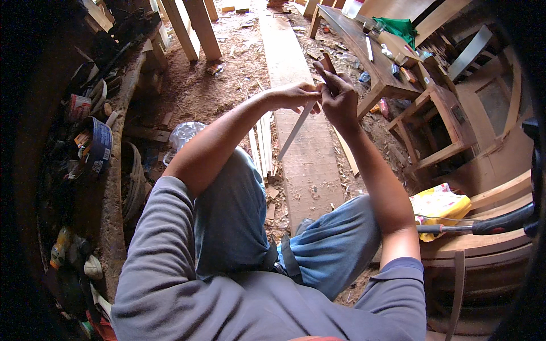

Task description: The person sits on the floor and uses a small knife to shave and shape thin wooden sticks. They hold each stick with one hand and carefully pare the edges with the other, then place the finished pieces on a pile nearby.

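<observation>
My left hand (297, 96) reaches across in front of me, its thumb and fingertips pinched together beside my right hand. A thin, flat, pale grey strip (297, 132) slants down from these fingertips, above the plank; whether it is metal or wood I cannot tell. My right hand (341, 101) is closed round a dark brown wooden piece (326, 64) whose ends stick up above the fingers. Both hands meet where the strip's upper end is hidden. Below them lies a long wide wooden plank (311, 182), running away from between my knees.
Thin wooden strips (263, 142) lie left of the plank, near a clear plastic bag (186, 134). A cluttered bench (120, 187) runs along the left. At right stand a wooden table (364, 54), a wooden frame (435, 128) and a yellow bag (441, 204). Shavings cover the floor.
</observation>
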A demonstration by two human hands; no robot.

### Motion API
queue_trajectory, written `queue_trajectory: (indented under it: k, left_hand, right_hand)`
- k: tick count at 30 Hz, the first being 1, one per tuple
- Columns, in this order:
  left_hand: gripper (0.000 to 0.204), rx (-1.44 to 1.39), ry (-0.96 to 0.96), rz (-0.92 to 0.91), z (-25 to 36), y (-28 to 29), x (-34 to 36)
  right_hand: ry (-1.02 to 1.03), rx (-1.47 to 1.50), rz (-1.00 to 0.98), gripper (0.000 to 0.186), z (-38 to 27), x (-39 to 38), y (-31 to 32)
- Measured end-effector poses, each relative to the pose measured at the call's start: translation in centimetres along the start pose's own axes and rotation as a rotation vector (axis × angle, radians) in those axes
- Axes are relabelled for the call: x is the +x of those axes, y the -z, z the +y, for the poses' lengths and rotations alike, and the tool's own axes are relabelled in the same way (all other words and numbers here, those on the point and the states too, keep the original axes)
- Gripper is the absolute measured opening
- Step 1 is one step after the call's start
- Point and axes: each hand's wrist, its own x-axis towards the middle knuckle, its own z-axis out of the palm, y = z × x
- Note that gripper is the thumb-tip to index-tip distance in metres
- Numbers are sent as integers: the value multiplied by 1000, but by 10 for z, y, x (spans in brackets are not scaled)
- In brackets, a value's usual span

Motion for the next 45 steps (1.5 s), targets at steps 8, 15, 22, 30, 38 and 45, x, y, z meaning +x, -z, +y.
queue_trajectory:
  k: [8,15,22,30,38,45]
  left_hand:
    - [71,-94,44,169,-1,-4,3]
    - [67,18,-141,350,2,7,1]
    - [66,86,-130,458,-10,12,10]
    - [68,258,-80,504,-5,15,7]
    - [68,316,-121,572,-3,13,9]
    - [70,464,-160,593,5,9,5]
  right_hand:
    - [-4,2,28,32,0,2,5]
    - [-75,-46,3,28,5,1,3]
    - [-99,-48,-16,28,5,3,5]
    - [-102,-18,-31,27,1,4,7]
    - [-113,-42,-21,28,-1,4,8]
    - [-99,-59,-12,28,4,5,7]
